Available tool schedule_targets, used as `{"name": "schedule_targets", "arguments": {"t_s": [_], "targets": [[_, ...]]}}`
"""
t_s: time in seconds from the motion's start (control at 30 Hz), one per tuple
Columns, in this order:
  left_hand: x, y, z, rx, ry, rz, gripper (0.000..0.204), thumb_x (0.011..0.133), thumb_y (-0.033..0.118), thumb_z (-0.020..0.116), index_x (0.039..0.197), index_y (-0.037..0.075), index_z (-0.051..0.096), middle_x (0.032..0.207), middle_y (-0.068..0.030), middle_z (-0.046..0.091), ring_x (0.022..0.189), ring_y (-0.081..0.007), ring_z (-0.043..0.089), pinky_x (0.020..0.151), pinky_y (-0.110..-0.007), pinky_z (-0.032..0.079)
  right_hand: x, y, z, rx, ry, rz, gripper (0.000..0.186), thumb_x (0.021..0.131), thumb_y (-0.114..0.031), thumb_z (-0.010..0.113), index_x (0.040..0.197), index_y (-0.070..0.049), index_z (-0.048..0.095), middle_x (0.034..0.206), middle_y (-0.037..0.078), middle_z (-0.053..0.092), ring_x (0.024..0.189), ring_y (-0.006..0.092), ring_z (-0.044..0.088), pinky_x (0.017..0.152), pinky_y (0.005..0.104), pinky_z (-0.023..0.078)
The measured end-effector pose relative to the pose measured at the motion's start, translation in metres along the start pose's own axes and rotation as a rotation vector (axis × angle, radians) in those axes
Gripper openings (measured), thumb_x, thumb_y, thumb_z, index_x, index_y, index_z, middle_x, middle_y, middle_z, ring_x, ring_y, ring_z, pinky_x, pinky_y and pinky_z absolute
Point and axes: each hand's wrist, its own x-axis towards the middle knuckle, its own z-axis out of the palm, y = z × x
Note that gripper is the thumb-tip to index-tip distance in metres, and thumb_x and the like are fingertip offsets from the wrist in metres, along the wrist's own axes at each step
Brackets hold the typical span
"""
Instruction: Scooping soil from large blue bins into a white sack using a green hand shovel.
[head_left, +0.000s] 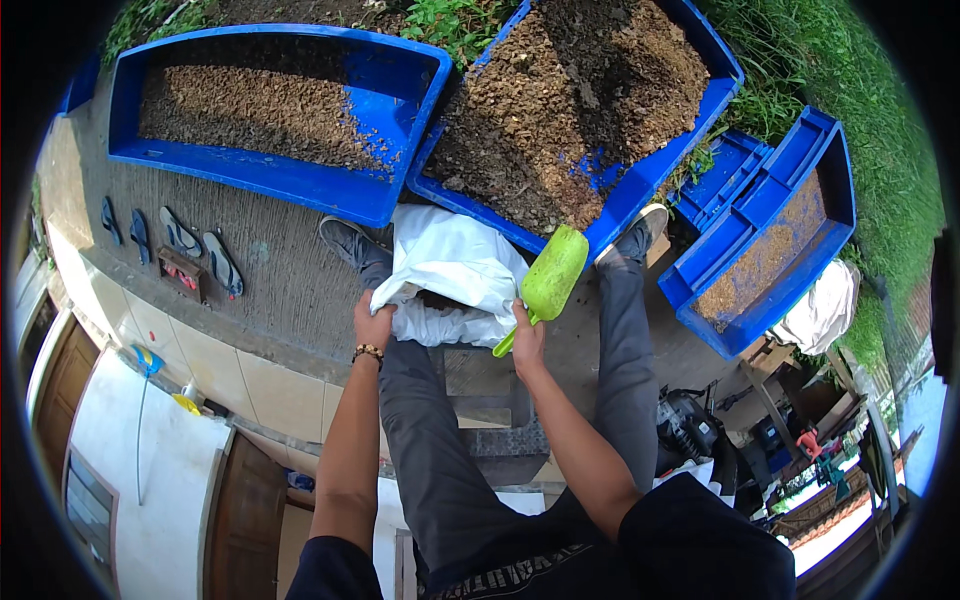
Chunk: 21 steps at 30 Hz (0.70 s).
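A white sack (pixel 455 262) stands between my legs with its mouth open toward me; its inside is dark. My left hand (pixel 374 322) grips the sack's rim on the left side. In my right hand (pixel 527 338) is a bright green scoop (pixel 556 272), held by the handle at the sack's right edge. Its blade points up and away, over the near corner of a big blue tub (pixel 622 222). Brown crumbly material (pixel 540 120) fills much of that tub. Whether the right fingers also touch the sack, I cannot tell.
Another blue tub (pixel 250 172) of brown material lies at left, and a smaller blue tray (pixel 757 255) at right. Sandals (pixel 180 232) rest on the concrete at left. A dark step or stool (pixel 500 440) is between my legs. A motorbike (pixel 690 425) stands at right.
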Motion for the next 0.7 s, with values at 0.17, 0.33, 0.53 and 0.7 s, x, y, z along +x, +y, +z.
{"name": "schedule_targets", "arguments": {"t_s": [0.17, 0.33, 0.53, 0.7], "targets": [[0.0, 0.002, 0.042, 0.017, 0.026, -0.038, 0.028, 0.07, 0.011, 0.071, 0.092, -0.002, 0.063, 0.084, -0.0208, 0.068, 0.081, -0.0344, 0.066, 0.076, -0.041, 0.049, 0.029, -0.017, -0.02, 0.008, 0.076, 0.147, 0.055, 0.096, -0.036, 0.059, 0.135, 0.002, 0.052, 0.132, 0.015, 0.056, 0.123, 0.0245, 0.051, 0.103, 0.035, 0.037], [-0.033, 0.032, 0.004, 0.136, -0.163, -0.064, 0.032, 0.069, 0.01, 0.073, 0.097, -0.001, 0.065, 0.084, -0.0194, 0.069, 0.077, -0.0331, 0.067, 0.072, -0.041, 0.05, -0.003, -0.033, -0.06, 0.097, 0.002, 0.231, 0.053, 0.096, -0.036, 0.06, 0.136, -0.001, 0.052, 0.131, 0.008, 0.056, 0.121, 0.018, 0.051, 0.104, 0.0314, 0.035], [-0.018, -0.007, 0.006, -0.362, -0.289, -0.522, 0.085, 0.078, 0.007, 0.076, 0.149, 0.014, 0.029, 0.138, -0.0101, 0.052, 0.125, -0.0228, 0.051, 0.102, -0.032, 0.041, 0.052, 0.024, -0.042, 0.111, 0.087, 0.235, 0.068, 0.095, -0.046, 0.057, 0.144, -0.001, 0.044, 0.144, 0.013, 0.047, 0.133, 0.0235, 0.042, 0.109, 0.0366, 0.032], [-0.031, -0.023, 0.06, -0.622, -0.367, -0.338, 0.091, 0.077, -0.006, 0.072, 0.153, 0.011, 0.024, 0.137, -0.0101, 0.053, 0.123, -0.0214, 0.053, 0.101, -0.03, 0.043, 0.093, 0.062, -0.074, 0.181, -0.077, 0.274, 0.057, 0.095, -0.041, 0.054, 0.137, -0.003, 0.051, 0.132, 0.01, 0.056, 0.121, 0.0205, 0.052, 0.102, 0.0344, 0.039]]}}
